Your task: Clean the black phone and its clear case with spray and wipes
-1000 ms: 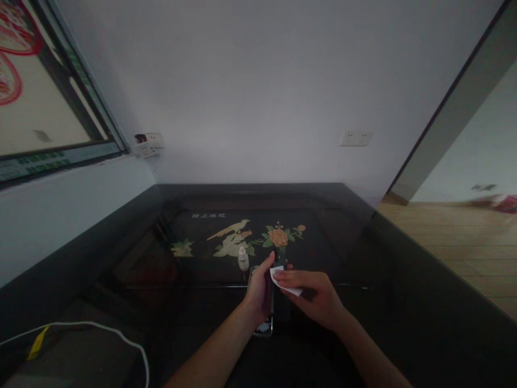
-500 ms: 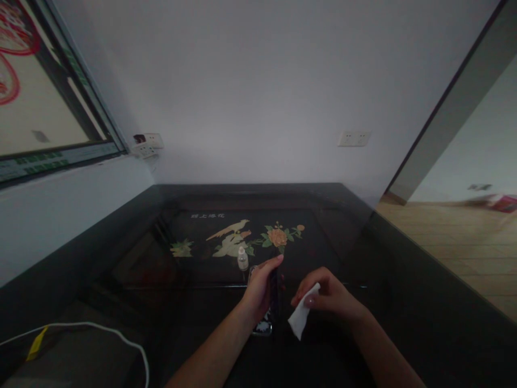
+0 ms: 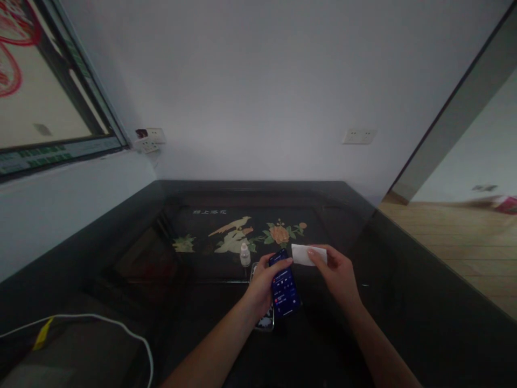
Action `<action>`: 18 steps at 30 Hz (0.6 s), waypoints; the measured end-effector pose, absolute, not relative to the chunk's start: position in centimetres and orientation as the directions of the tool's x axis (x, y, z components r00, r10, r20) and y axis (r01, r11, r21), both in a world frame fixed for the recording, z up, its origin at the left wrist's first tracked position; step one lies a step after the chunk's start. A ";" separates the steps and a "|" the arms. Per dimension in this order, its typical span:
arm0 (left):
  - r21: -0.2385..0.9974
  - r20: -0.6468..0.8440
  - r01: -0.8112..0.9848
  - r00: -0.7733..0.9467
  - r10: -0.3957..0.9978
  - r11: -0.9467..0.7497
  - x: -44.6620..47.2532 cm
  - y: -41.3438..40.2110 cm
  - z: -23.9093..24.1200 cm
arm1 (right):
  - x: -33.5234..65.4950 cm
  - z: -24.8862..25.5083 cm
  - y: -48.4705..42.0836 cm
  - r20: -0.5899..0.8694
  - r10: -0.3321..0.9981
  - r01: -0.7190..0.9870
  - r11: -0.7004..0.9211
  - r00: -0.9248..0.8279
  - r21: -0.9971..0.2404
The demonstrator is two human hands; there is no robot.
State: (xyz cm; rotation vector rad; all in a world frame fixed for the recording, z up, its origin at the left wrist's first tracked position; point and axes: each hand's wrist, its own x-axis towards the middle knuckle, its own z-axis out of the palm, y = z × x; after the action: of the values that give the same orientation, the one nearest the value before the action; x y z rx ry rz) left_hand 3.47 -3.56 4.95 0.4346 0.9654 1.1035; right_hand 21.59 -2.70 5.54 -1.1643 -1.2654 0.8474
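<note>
My left hand [image 3: 262, 281] is wrapped round a smartphone [image 3: 286, 293], its thumb lying across the upper part of the lit blue screen. A white wipe [image 3: 302, 255] is pinched between the thumb and fingers of my right hand [image 3: 333, 269], just right of the phone's top end. Partly hidden under my left hand, a clear phone case [image 3: 265, 323] with a white pattern lies on the table. Beyond the left hand stands a small white-capped bottle [image 3: 245, 255], upright.
The dark glossy table [image 3: 194, 302] carries a bird-and-flower picture [image 3: 278, 233]. A white cable [image 3: 100, 318] with a yellow tag [image 3: 43, 334] curves at the lower left. Wall sockets [image 3: 359, 136] are behind the table, and a window [image 3: 52, 81] is at left.
The phone has turned from edge-on to show its lit screen. My right hand has raised the wipe toward the phone's top, and the wipe now lies more level.
</note>
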 end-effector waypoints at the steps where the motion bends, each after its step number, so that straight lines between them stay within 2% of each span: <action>1: 0.721 -0.434 -0.550 0.116 0.893 0.422 3.5 -3.5 4.9 | 21.6 5.6 -2.8 0.279 0.948 0.145 0.258 0.150 -0.955; 4: 0.706 -0.448 -0.560 0.121 0.886 0.434 3.4 -3.5 4.7 | 21.7 5.9 -3.9 0.343 0.920 0.217 0.302 0.190 -0.928; 6: 0.698 -0.462 -0.563 0.118 0.879 0.442 3.4 -3.5 4.6 | 21.6 5.9 -5.3 0.447 0.863 0.309 0.369 0.235 -0.876; 9: 0.699 -0.450 -0.580 0.097 0.888 0.418 3.5 -3.6 4.6 | 21.1 5.4 -8.4 0.677 0.722 0.503 0.536 0.143 -0.678; 11: 0.700 -0.438 -0.589 0.092 0.894 0.403 3.5 -3.7 4.5 | 20.5 4.7 -10.5 0.782 0.623 0.537 0.658 0.005 -0.528; 14: 0.703 -0.437 -0.584 0.094 0.895 0.405 3.6 -3.8 4.4 | 19.5 3.6 -12.9 0.798 0.591 0.549 0.708 -0.118 -0.444; 18: 0.719 -0.446 -0.561 0.079 0.891 0.410 3.7 -3.8 4.2 | 18.6 2.5 -14.2 0.742 0.657 0.592 0.653 -0.134 -0.472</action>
State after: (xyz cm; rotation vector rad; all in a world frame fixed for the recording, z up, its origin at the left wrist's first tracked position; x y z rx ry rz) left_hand 3.74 -3.76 4.16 0.4103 0.9908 1.1327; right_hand 18.65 -14.17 2.51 -0.9994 -1.8113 0.0768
